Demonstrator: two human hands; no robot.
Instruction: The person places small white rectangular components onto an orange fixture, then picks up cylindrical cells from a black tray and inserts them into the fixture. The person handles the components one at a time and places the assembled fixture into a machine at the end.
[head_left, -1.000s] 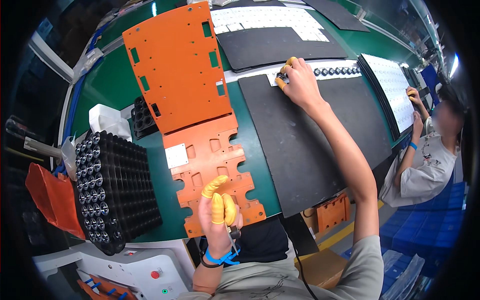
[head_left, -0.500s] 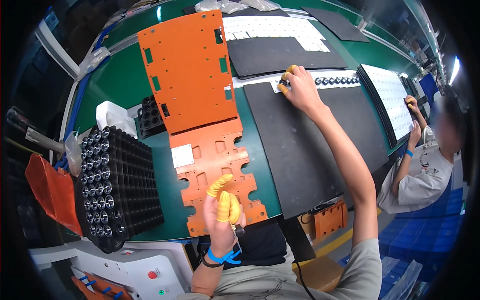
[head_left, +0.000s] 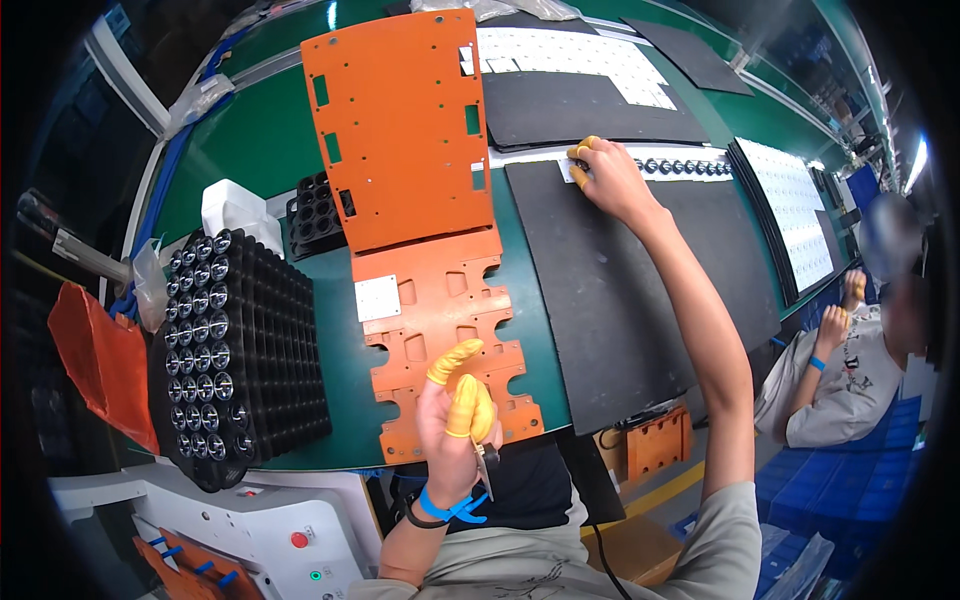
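Note:
My left hand [head_left: 460, 415], in yellow finger cots, is closed low in front of me over the near end of an orange fixture plate [head_left: 435, 340]. Its fingers grip a thin plate with a black round part [head_left: 488, 458], seen edge-on and partly hidden. My right hand [head_left: 612, 178], also in yellow finger cots, reaches far forward. It pinches a black round part at the left end of a row of white square boards with black round parts [head_left: 690, 168]. A white board [head_left: 378, 298] lies on the fixture's left side, below its raised orange lid [head_left: 400, 130].
A tall stack of black trays holding shiny round lenses [head_left: 200, 350] stands left, near a white container [head_left: 235, 215]. Black sheets [head_left: 640, 300] lie on the green table [head_left: 340, 350]. White board panels [head_left: 570, 55] lie at the back. A co-worker [head_left: 850, 350] sits at right.
The whole view has shifted slightly. My right hand stays at the row's left end, and my left hand still grips its plate. The co-worker's hands have moved off the white panel stack.

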